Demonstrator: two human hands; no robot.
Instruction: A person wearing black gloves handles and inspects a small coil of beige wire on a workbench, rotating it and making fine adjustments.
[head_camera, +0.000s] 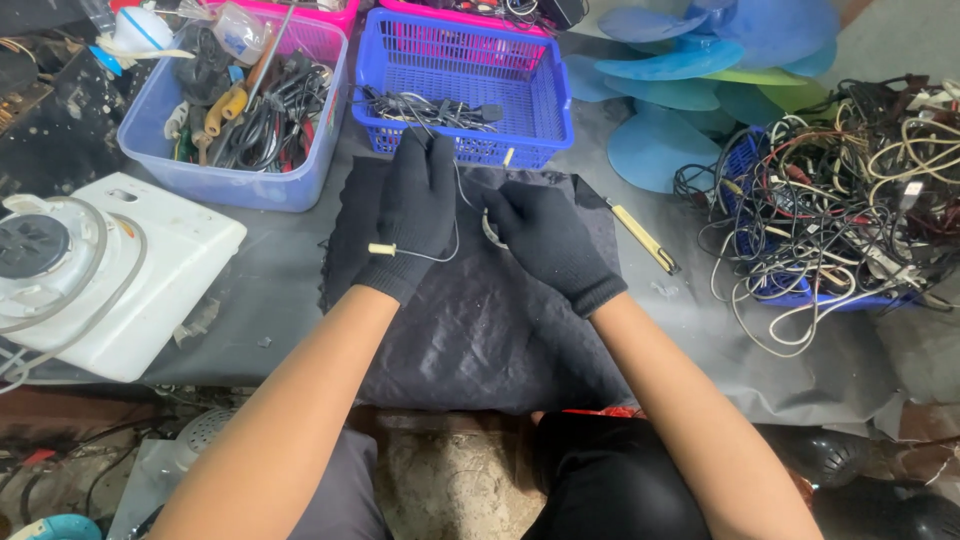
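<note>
White appliance: a white fan base with a round dial sits at the left edge of the bench, its pale cord looped over the top.
Tool tub: a pale blue tub at the far left corner holds pliers, dark cables and odd tools, heaped above its rim.
Black cloth: a dark cloth is spread on the middle of the bench, reaching the near edge; both hands work above its far half.
Left hand: the left hand, in a black glove, is clenched around a thin wire; a pale plug end sticks out to the left of the fist.
Wire: it curves from the left fist up across to the right hand, held just above the cloth, near the blue basket.
Right hand: the right hand, also gloved in black, pinches the other end of the wire with its fingers closed on it.
Blue basket: a blue slatted basket stands just beyond the hands, with a few dark cables lying inside.
Yellow tool: a slim yellow-handled tool lies on the bench just right of the cloth.
Cable heap: a big tangle of cords fills the right edge, with blue fan blades behind it.
Risk: thick gloves dull the feel, so the thin wire may slip from the pinch or kink if pulled hard; slack could also snag on the basket cables close by.
</note>
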